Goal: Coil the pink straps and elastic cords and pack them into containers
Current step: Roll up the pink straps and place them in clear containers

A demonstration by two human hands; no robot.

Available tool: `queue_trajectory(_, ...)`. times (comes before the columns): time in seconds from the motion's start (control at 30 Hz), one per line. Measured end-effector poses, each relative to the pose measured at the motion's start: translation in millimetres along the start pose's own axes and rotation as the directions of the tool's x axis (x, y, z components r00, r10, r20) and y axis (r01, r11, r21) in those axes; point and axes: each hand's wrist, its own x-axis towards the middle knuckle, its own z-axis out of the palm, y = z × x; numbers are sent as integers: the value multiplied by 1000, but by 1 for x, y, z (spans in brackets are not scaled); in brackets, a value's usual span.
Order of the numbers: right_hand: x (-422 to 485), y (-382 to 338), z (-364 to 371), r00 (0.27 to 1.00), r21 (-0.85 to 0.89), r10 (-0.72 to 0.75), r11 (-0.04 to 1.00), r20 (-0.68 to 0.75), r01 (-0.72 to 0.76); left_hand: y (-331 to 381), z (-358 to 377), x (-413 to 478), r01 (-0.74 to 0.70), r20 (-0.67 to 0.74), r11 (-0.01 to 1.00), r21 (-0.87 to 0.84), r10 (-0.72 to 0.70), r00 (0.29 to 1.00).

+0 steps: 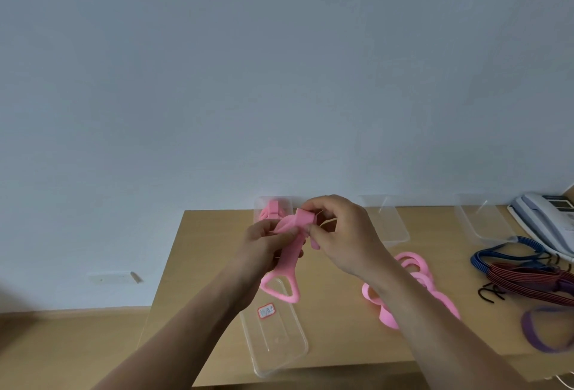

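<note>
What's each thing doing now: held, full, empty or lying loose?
Held pink strap, partly folded, loop dangling.
Left hand, gripping it.
Right hand, pinching its folded end.
Back-left container, holds a folded strap.
Middle container, empty.
Right container, empty.
Near container, empty.
Loose pink straps, uncoiled on desk.
Elastic cords, uncoiled on desk.

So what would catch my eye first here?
The left hand and right hand meet mid-frame above the wooden table, gripping a bright pink strap whose handle loop dangles over a clear container. To the right lie more pink straps, then a tangle of blue and red elastic cords.
</note>
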Motion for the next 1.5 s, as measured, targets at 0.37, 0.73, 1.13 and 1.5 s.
queue_trajectory(0.37,-6,0,11,946,-122,-244,967,-214,221,2,5,-1,96,-73,995,-26,-98,993)
queue_trajectory(0.73,-14,2,18,861,-248,-439,891,-257,381,5,6,-2,72,-18,987,-147,-75,997)
queue_trajectory(1.13,-3,1,-2,985,-131,-74,987,155,95,-3,-6,1,24,61,1000,-20,-23,998)
queue_trajectory(1.5,-4,-1,8,995,-119,8,993,101,4,-7,-22,1,157,160,988,1,-156,975)
